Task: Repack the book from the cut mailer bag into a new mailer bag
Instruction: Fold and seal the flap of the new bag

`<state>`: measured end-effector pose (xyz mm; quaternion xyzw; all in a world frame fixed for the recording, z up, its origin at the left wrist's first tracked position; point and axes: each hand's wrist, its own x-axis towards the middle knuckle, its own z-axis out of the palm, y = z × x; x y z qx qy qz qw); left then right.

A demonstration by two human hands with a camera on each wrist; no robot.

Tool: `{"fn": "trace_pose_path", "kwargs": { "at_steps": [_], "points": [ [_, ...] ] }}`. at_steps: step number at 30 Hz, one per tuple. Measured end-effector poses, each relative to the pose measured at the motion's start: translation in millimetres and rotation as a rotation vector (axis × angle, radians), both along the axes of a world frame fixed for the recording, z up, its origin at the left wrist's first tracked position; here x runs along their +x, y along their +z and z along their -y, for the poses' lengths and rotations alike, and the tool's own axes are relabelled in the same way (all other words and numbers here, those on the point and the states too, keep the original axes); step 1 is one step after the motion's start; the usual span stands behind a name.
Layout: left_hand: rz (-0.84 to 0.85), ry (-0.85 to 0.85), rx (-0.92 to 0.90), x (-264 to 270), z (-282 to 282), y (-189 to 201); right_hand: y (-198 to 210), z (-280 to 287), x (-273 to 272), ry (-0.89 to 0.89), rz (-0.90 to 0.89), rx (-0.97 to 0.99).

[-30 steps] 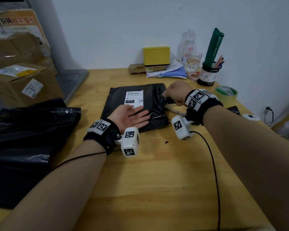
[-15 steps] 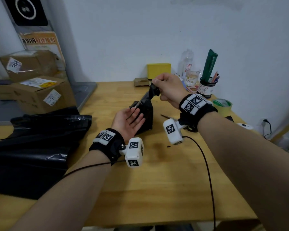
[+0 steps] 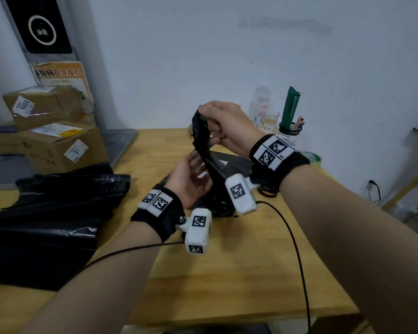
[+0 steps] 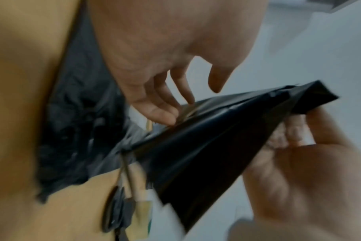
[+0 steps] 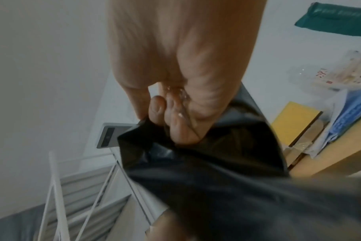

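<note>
Bare wood on the bench (image 3: 239, 273) lies open along the near edge, crossed only by a thin black cable (image 3: 297, 249). A heap of black plastic bags (image 3: 48, 220) blocks the left side, with stacked cardboard boxes (image 3: 51, 143) behind, while a pen pot (image 3: 290, 131), a glass (image 3: 268, 121) and a bottle (image 3: 260, 102) crowd the far right corner by the wall.

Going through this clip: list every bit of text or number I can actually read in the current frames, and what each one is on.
"9466": sticker on the upper cardboard box.
"3": only legible digit on the label of the lower cardboard box.
"凉": red character on the clear bottle.
Orange poster: large characters appear mirrored, not readable.
Green roll in the pen cup: print too blurred.
Yellow label atop the lower box: too small.
Wrist markers: codes, no words.
</note>
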<state>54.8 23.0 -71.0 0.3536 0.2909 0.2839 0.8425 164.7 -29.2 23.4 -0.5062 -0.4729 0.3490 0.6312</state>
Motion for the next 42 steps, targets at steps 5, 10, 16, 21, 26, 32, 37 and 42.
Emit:
{"fn": "trace_pose_path", "kwargs": {
  "at_steps": [5,10,16,21,26,32,37,42],
  "points": [
    [0.059,-0.017,0.232,-18.6,-12.7,22.0,-9.9,4.7,-11.2,0.035,0.072,-0.098],
    [0.066,-0.191,0.335,-25.6,-8.1,15.8,-21.7,4.8,-18.6,0.076,0.092,-0.144],
    [0.035,-0.161,0.386,-37.5,-12.8,5.5,-31.0,5.4,-16.1,0.123,0.133,-0.186],
    [-0.124,0.008,0.416,-32.3,-10.6,-0.4,-30.8,7.3,-6.4,-0.047,0.124,-0.17],
    [-0.02,-0.047,0.308,-28.2,-6.0,0.4,-32.5,8.3,-3.1,-0.128,-0.137,0.091],
    [0.142,-0.077,0.198,-28.7,-1.4,10.0,-58.1,10.5,-11.2,-0.151,0.169,0.035],
    [0.044,-0.014,0.23,-29.3,-1.4,3.2,-64.6,14.3,-19.3,-0.078,0.394,0.006],
    [-0.043,0.09,0.248,-25.3,-8.1,-0.2,-65.0,21.2,-15.1,0.002,0.461,-0.048]
  ]
}}
